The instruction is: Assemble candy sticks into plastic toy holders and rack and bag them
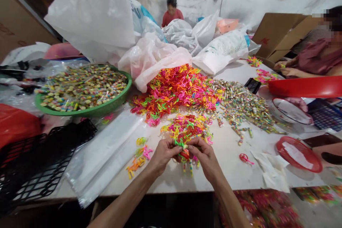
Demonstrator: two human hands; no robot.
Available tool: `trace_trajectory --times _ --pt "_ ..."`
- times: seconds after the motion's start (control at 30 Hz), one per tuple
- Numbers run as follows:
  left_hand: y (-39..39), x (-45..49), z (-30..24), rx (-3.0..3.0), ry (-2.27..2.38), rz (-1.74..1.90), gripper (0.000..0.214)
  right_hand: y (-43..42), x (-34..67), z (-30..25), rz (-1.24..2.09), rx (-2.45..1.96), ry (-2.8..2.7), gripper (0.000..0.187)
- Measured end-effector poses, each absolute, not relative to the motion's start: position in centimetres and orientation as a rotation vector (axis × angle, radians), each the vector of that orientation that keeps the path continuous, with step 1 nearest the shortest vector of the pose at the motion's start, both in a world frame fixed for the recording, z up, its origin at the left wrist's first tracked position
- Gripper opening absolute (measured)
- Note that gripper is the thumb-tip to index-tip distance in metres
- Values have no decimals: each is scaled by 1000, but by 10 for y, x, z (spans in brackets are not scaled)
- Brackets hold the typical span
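- Just on the near side of the big heap of plastic pieces, my left hand and right hand meet above the white table.
- At my fingertips, between both hands, sits a green piece; my left thumb and fingers pinch it.
- My right thumb and fingers are drawn together at its other side, but it is too small to tell whether they grip it.
- It looks bright, thin and glossy, part of it hidden by my fingers.
- Under my hands, farther from the big heap, poke out slim wrapped rolls with coloured bands.
- Between the big heap and my hands spreads a smaller pile of pink, red, yellow and green pieces, shaped in loops and sticks.
- Left of my hands, on the near side of the big heap, lies a short row of loose pieces, yellow, orange and pink.
- Right of the big heap, touching it, more wrapped rolls are strewn; left of it, a green basin is full of them.
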State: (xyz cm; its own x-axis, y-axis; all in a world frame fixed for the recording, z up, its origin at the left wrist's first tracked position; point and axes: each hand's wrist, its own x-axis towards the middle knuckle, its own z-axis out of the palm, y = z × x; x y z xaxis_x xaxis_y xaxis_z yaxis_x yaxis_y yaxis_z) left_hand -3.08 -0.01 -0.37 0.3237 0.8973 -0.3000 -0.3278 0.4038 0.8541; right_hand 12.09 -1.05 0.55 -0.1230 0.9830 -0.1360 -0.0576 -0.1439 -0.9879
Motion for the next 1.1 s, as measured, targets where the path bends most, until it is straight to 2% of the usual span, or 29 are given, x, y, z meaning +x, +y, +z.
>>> trace_trajectory --times 0.13,0.33,0.57,0.73,0.83,0.93,1.03,1.1 --pt "1 -23 -2 782 938 910 24 -16 126 7 1192 -1294 -1294 14" --pt "2 -26 1 740 697 804 26 -15 135 -1 1567 -1146 -983 15" --pt "-7 -31 -6 787 698 726 26 -20 136 -2 1579 -1166 -1100 13" --pt "-12 -22 -14 876 827 776 30 -24 131 5 1211 -1342 -1357 7" --pt "-4 -19 -6 1010 910 741 36 -14 129 5 1237 -1345 -1319 8" --pt "19 -34 5 1301 1214 819 41 9 137 6 1159 -1362 -1272 11" --pt "57 -73 -4 1789 1594 972 32 36 171 5 810 -1505 -1443 22" --pt "83 -101 -22 2141 1751 830 24 48 206 2 491 -1823 -1579 29"
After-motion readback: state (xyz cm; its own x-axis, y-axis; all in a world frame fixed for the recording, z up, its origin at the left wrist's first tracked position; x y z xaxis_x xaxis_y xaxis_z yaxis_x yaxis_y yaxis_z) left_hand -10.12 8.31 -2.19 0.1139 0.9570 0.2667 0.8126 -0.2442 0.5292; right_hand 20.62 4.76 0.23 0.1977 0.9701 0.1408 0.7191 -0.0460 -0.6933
